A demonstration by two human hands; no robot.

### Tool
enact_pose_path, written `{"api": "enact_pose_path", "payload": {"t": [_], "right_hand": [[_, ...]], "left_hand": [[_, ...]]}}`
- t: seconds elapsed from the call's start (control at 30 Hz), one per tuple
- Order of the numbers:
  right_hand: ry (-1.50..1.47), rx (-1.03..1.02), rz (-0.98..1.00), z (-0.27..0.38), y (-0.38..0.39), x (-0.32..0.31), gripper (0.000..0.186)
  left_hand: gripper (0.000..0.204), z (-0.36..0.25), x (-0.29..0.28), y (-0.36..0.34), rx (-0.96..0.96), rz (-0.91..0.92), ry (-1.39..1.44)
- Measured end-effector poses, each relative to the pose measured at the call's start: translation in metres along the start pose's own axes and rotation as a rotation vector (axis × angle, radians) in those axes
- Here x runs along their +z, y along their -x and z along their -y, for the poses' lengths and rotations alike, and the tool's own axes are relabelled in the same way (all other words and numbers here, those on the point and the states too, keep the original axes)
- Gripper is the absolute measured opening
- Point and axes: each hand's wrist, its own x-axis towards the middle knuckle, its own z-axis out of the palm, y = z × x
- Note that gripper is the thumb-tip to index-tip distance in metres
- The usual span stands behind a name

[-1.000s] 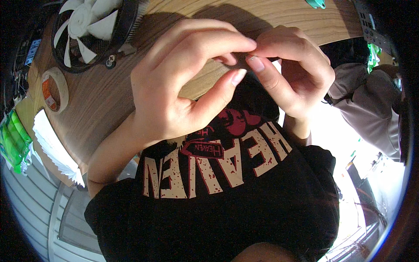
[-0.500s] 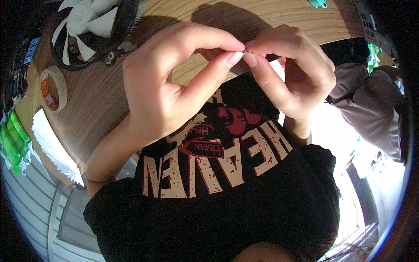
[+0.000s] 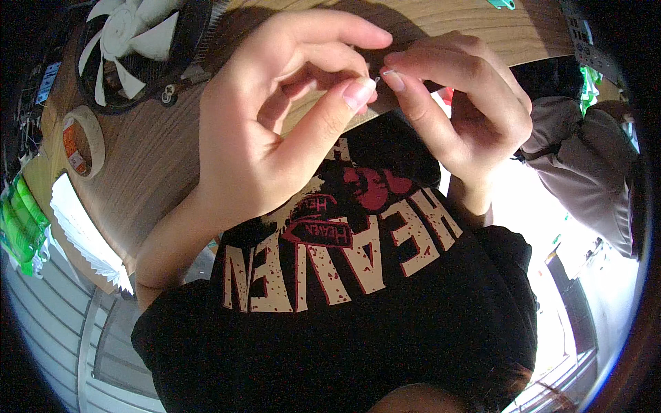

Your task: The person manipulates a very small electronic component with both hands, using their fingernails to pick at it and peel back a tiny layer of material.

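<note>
Tiny shiny sliver (image 3: 390, 71) is off to the right of the white-bladed cooling fan (image 3: 118, 31), held up in the air. Right hand (image 3: 478, 113) has it pinched between thumb and index fingertip, barely any gap. Left hand (image 3: 244, 134), closer to the fan, has its index finger stretched out well clear of the thumb; there's a small glint by the thumb tip, but can't tell if it's gripping anything. Half a second ago both hands' fingertips met around the sliver, now they're apart. On the wooden surface (image 3: 148, 138), a screw (image 3: 168, 94) sits just beside the fan, and a tape roll (image 3: 98, 141) is on its near side.
</note>
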Motion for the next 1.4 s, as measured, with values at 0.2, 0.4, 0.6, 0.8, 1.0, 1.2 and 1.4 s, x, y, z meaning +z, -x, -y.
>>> {"api": "enact_pose_path", "payload": {"t": [0.2, 0.4, 0.6, 0.8, 1.0, 1.2, 1.4], "right_hand": [[-0.071, -0.096, -0.036, -0.006, 0.002, 0.004, 0.016], [-0.078, -0.088, -0.045, -0.006, 0.003, 0.007, 0.018], [-0.017, -0.166, -0.020, -0.001, -0.002, 0.006, 0.019], [-0.014, -0.092, 0.008, 0.004, -0.004, 0.000, 0.018], [-0.051, -0.067, 0.054, 0.005, -0.004, -0.002, 0.018], [-0.095, -0.066, 0.150, 0.003, -0.008, -0.011, 0.016], [-0.108, -0.099, 0.172, -0.002, -0.008, -0.014, 0.015]], "left_hand": [[0.035, -0.001, -0.003, -0.005, -0.126, 0.066, 0.331], [0.036, -0.014, -0.011, -0.010, -0.454, 0.063, 0.671], [0.037, -0.009, -0.014, -0.006, -0.371, 0.088, 0.575], [0.037, -0.008, -0.011, -0.008, -0.368, 0.126, 0.546], [0.036, -0.009, -0.013, -0.007, -0.517, 0.143, 0.617], [0.034, 0.000, -0.006, -0.002, -0.245, 0.137, 0.317], [0.033, -0.001, -0.006, -0.003, -0.245, 0.127, 0.263]]}}
